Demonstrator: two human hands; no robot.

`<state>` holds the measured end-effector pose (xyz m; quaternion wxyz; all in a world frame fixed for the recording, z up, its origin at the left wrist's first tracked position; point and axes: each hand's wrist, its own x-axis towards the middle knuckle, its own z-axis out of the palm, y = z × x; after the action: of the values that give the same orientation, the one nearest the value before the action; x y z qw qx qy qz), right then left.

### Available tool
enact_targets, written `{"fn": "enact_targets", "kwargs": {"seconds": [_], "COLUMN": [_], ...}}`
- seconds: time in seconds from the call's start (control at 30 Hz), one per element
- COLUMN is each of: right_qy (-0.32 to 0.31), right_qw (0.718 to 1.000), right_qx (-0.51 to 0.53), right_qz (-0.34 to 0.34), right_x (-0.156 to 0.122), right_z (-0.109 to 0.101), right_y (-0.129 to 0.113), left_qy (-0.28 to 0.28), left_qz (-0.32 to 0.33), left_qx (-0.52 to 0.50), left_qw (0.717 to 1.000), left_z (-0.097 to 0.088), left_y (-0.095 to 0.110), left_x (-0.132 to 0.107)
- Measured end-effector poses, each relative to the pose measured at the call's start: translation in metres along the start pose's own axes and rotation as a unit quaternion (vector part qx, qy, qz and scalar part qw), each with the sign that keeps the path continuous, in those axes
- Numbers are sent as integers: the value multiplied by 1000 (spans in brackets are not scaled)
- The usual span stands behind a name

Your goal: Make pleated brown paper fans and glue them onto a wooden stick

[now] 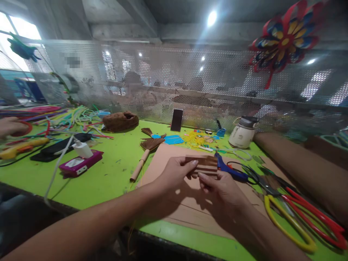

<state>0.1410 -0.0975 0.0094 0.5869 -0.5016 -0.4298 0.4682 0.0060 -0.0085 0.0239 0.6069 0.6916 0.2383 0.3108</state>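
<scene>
Both of my hands grip one folded piece of brown paper, creased in strips like a fan. My left hand pinches its left end between thumb and fingers. At the lower right edge, my right hand closes on the same piece. Beneath them lies a flat brown cardboard sheet. A blue glue gun rests just beyond my right hand. Scissors with yellow handles and scissors with red handles lie to the right. On the left, a brown paper tube with a pleated fan top lies on the table.
A purple power strip with a white plug and cable sits left. Behind are a brown pouch, a standing phone, yellow shreds and a cream jug. Another person's hand shows at far left, and a forearm at right.
</scene>
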Motion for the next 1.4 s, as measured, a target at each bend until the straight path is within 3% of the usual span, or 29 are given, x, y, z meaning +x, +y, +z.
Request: {"fn": "enact_targets", "kwargs": {"seconds": [0.27,0.37,0.53,0.63,0.83,0.97,1.03,1.2,1.4], "right_qy": [-27,-36,-35,-29,-28,4,10,-14,20], "right_qw": [999,999,999,999,999,1000,1000,1000,995], "right_qx": [15,18,4,15,9,12,12,-23,-93], "right_qz": [-35,-32,-31,-22,-23,-22,-27,-3,-9], "right_x": [-2,-2,0,1,2,1,2,4,3], "right_z": [-3,-3,-3,-3,-6,-4,-3,0,2], "right_y": [1,0,1,4,8,1,-1,3,2], "left_qy": [-24,12,97,131,52,-67,-81,16,118], "left_qz": [-48,-36,14,18,-53,-66,-64,-32,37], "left_qx": [-127,-106,12,16,-173,-240,-242,-155,-53], "left_qw": [990,994,995,991,982,966,965,987,991], "left_z": [2,3,4,6,8,13,14,13,4], "left_y": [15,17,9,3,3,6,3,-7,-9], "left_x": [7,11,20,25,18,6,4,10,18]}}
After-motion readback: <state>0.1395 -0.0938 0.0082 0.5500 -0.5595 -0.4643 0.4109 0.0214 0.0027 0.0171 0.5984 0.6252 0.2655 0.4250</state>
